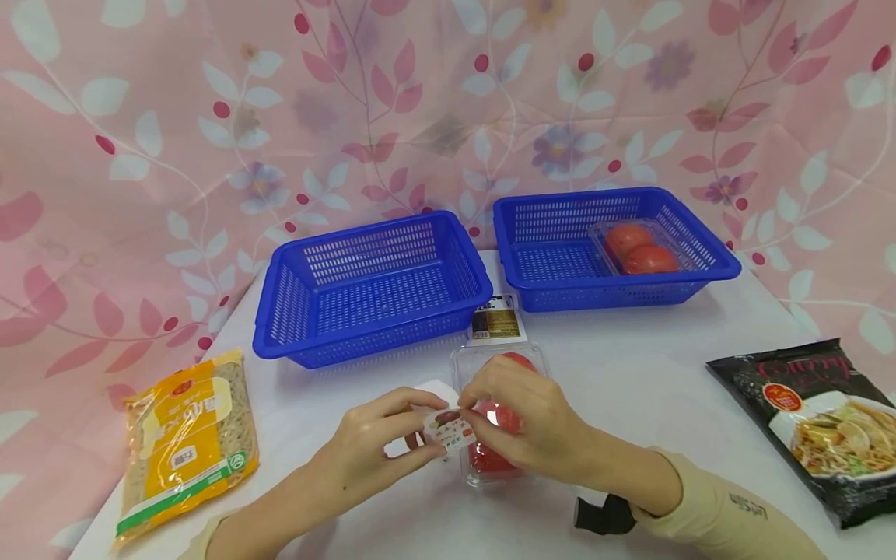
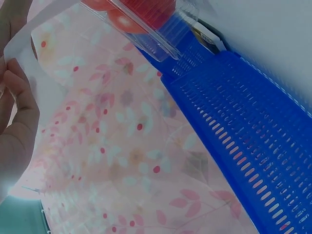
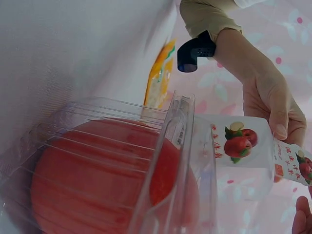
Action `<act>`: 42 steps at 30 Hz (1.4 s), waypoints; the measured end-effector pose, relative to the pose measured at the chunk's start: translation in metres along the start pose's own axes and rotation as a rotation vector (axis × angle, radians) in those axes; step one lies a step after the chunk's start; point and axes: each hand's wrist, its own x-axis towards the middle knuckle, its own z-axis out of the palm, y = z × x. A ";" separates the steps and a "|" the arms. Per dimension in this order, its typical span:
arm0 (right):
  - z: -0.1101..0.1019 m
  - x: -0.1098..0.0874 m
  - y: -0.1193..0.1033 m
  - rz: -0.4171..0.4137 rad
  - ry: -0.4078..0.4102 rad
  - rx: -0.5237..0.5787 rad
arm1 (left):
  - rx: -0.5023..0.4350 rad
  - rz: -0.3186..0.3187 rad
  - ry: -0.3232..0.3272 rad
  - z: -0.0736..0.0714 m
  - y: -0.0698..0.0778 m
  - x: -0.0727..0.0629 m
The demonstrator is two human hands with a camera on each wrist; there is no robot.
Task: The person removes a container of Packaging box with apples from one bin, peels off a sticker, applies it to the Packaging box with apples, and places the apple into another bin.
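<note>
Above the table, my left hand pinches a white strip of stickers printed with red apples and red characters. My right hand pinches the upper right edge of the printed sticker, close to the left fingertips. Just beneath the right hand lies a clear plastic box holding red tomatoes, partly hidden by that hand. The left wrist view catches the white strip between fingers at its left edge.
Two blue baskets stand at the back: the left one has nothing in it, the right one holds another tomato box. A dark-gold packet lies between them. A yellow bag is at left, a black noodle bag at right.
</note>
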 end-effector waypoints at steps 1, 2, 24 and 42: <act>0.000 0.000 0.000 0.005 0.000 0.000 | 0.000 0.002 -0.002 0.000 0.000 0.000; -0.001 0.000 0.000 0.008 0.000 0.001 | -0.004 0.002 -0.005 0.000 -0.001 0.000; -0.031 -0.007 0.012 0.239 0.021 0.032 | -0.125 -0.242 -0.212 -0.003 -0.020 -0.014; -0.043 -0.027 0.034 0.434 0.020 -0.091 | 0.062 -0.409 -0.387 0.000 -0.043 -0.021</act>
